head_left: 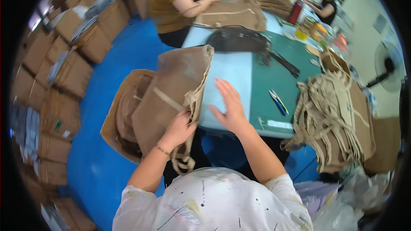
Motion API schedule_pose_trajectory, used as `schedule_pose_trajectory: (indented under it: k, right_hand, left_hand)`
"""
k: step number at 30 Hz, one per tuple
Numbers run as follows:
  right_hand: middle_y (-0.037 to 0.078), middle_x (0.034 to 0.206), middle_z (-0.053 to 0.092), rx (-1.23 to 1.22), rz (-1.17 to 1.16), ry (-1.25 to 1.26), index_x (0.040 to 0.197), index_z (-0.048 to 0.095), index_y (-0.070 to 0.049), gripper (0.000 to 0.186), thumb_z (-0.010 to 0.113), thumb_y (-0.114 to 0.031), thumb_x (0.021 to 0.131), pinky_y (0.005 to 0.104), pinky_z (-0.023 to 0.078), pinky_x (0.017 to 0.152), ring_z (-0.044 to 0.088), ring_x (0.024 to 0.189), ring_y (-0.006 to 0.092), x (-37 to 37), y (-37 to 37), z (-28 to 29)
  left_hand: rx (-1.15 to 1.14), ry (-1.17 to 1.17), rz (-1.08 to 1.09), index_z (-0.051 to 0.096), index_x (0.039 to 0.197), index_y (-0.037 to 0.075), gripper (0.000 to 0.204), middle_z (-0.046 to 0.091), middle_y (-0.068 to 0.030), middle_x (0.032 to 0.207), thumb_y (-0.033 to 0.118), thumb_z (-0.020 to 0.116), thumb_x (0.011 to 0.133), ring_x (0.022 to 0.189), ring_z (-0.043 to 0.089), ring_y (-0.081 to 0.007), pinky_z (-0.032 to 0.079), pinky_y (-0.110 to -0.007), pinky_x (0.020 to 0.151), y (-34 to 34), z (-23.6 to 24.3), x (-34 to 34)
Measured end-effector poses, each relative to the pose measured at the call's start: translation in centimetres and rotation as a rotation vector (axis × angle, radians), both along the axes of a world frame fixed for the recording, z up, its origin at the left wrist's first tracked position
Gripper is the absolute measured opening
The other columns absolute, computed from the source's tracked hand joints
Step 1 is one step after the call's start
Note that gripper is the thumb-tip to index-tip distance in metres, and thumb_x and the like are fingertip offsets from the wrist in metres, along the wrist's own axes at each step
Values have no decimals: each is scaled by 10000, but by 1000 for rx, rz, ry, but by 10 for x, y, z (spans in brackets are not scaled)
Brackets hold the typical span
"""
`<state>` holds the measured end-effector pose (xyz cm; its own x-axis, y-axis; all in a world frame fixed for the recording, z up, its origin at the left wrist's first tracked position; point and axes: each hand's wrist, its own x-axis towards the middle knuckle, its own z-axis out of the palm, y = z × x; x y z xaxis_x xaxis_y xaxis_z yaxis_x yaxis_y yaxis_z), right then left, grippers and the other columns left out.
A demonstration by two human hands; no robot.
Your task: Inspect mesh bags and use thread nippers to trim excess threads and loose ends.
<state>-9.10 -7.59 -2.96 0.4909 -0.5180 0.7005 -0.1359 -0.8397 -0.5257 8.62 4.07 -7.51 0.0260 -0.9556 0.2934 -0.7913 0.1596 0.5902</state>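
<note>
A tan mesh bag point(167, 90) with beige edging and straps stands tilted between me and the table's left end. My left hand point(179, 129) is closed on its edge near the bunched beige trim, and a loose strap hangs below. Some of the fingers are hidden in the folds. My right hand point(231, 105) is held over the pale blue part of the table, fingers stretched and holding nothing, apart from the bag. An open cardboard box point(112, 122) at my left holds more brown bags point(130, 102), partly behind the mesh bag.
A green cutting mat point(274, 90) bears thread snips point(278, 102) and a white label strip point(279, 124). Piled tan bags with straps point(332, 115) overhang the right edge. A black mesh item point(237, 39) lies farther back. Cartons point(60, 111) line the left; co-workers sit across.
</note>
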Motion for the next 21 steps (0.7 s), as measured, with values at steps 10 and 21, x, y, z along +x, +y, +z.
schedule_pose_trajectory:
  k: [10,21]
  right_hand:
    - [40,824,608,-243,348,147,897,583,-103,181,666,-207,774,357,474,719,600,793,240,37,44,-31]
    - [105,600,468,716,535,-328,786,459,-24,251,569,-206,920,337,382,489,447,523,202,-3,85,58]
  left_hand:
    - [204,-507,29,596,912,14,280,593,-171,947,12,578,633,864,582,-372,489,-445,737,102,140,54]
    - [-452,-1163,-42,531,702,36,78,509,-99,710,-6,527,637,775,524,-282,367,-446,996,-28,271,-28]
